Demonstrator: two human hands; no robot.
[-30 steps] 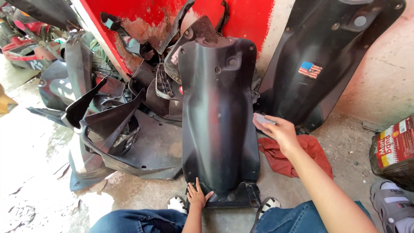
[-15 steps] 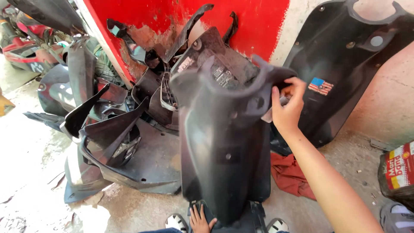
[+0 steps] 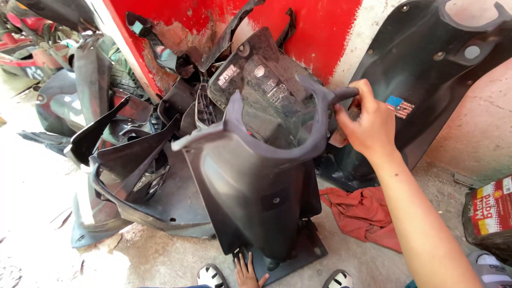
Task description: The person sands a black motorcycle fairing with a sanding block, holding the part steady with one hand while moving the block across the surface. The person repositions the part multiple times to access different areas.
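While right hand grips panel, red carton right

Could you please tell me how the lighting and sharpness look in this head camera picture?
Head view: harsh sunlight bleaches the concrete floor at left to near white; the black scooter panel stays dim but readable; the right hand is lit and sharp; the left hand lies in shade; edges bend slightly.

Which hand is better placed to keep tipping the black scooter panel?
Probably the right hand: it grips the black panel's upper tip, while the left hand only rests flat at its base.
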